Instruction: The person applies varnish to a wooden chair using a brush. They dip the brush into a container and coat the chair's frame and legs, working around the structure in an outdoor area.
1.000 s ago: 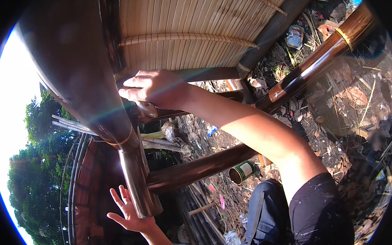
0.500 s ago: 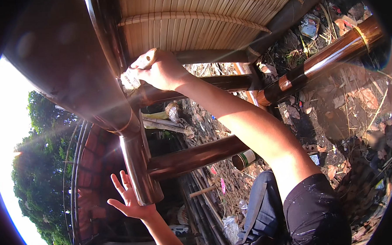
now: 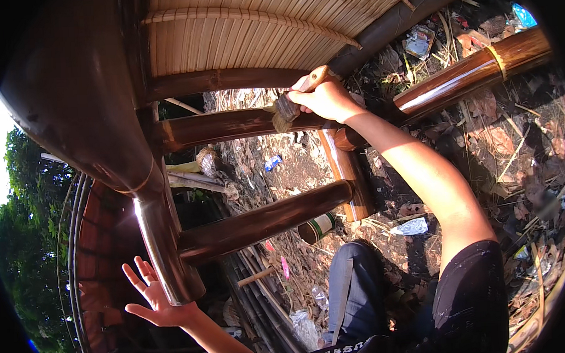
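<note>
My right hand (image 3: 331, 100) is closed round the wooden handle of a paintbrush (image 3: 284, 112). Its bristles lie over the upper dark brown bamboo rail (image 3: 223, 126), apparently against it, near the rail's right half. At the lower left, my left hand (image 3: 160, 303) is open with the fingers spread. It is beside the lower end of a glossy bamboo post (image 3: 163, 248), and the post hides part of the hand. Whether the palm touches the post I cannot tell. A second bamboo rail (image 3: 265, 221) runs below the first, joined to the post.
A slatted bamboo panel (image 3: 245, 42) spans the top. A thick glossy bamboo pole (image 3: 473, 73) extends to the right. An open can (image 3: 317, 228) lies by the lower rail, near my knee (image 3: 356, 274). Dry leaves and litter cover the ground, with bamboo poles (image 3: 262, 297) at lower middle.
My right hand has moved right along the upper rail with the paintbrush, away from the post joint. The view has shifted, and my left hand stays open beside the post.
</note>
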